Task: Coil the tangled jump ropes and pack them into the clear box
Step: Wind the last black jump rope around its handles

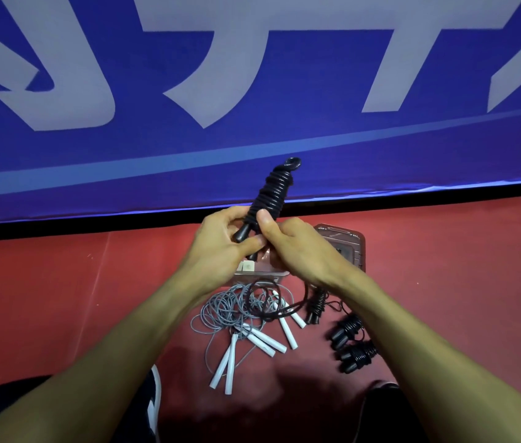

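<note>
Both hands on coiled black jump rope (270, 193): left hand (220, 241) and right hand (291, 244) fingers gripping its lower end, long axis tilting up-away. Clear box (353, 247) sits on floor right below, nearer right hand.

Both forearms are bare, no sleeves showing. Below them, a dark shoe with white stripes (153, 401) and a second dark shoe with a pale edge (380, 398).

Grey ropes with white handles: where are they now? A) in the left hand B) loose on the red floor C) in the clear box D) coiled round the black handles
B: the grey ropes lie tangled on the red floor, in front of the clear box, untouched by either hand.
</note>
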A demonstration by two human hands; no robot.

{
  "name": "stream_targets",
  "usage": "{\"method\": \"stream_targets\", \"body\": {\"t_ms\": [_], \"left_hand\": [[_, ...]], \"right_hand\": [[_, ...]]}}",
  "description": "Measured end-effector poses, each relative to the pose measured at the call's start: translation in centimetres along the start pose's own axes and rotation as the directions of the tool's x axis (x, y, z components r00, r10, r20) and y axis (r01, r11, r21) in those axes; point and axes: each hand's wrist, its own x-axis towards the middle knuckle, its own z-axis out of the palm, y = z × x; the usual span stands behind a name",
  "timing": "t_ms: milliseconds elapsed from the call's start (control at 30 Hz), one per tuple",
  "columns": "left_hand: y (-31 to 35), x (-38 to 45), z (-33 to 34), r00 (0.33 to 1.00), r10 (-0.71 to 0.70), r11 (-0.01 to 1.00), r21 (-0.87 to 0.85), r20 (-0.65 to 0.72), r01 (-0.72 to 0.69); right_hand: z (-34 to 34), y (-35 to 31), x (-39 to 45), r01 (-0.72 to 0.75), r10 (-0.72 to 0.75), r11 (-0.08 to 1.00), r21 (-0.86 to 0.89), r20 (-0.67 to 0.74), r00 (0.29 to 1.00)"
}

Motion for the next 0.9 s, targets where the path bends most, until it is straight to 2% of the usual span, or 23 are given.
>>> {"method": "stream_targets", "body": {"t_ms": [133,267,367,467,700,800,900], "left_hand": [[0.1,-0.2,0.3,0.999,-0.004,0.993,0.116,-0.041,0.009],[0.2,-0.6,0.8,0.995,0.064,0.921,0.388,-0.075,-0.030],[0.0,-0.7,0.9,0.998,0.057,0.896,0.441,-0.016,-0.044],[-0.2,-0.6,0.6,0.998,0.054,0.889,0.457,-0.015,-0.041],[-1.2,0.2,0.5,0.999,0.027,0.966,0.256,-0.020,-0.021],[-1.4,0.5,0.5,1.000,-0.023,0.999,-0.047,0.001,0.023],[-0.6,0.4,0.9,0.994,-0.094,0.950,-0.295,0.050,0.105]], "right_hand": [[0.3,-0.4,-0.1,-0.016,0.017,0.999,-0.047,0.023,1.000],[0.2,-0.7,-0.4,0.011,-0.014,0.995,-0.098,-0.034,0.999],[0.3,-0.4,-0.4,0.011,-0.017,0.993,-0.121,-0.045,0.999],[0.5,0.0,-0.3,-0.024,0.023,0.985,-0.168,-0.010,1.000],[-0.4,0.0,-0.2,-0.037,0.039,0.983,-0.181,0.006,0.999],[-0.5,0.3,0.1,-0.047,0.051,0.990,-0.131,0.032,0.998],[-0.7,0.3,0.3,-0.042,0.044,0.994,-0.100,0.015,0.999]]}}
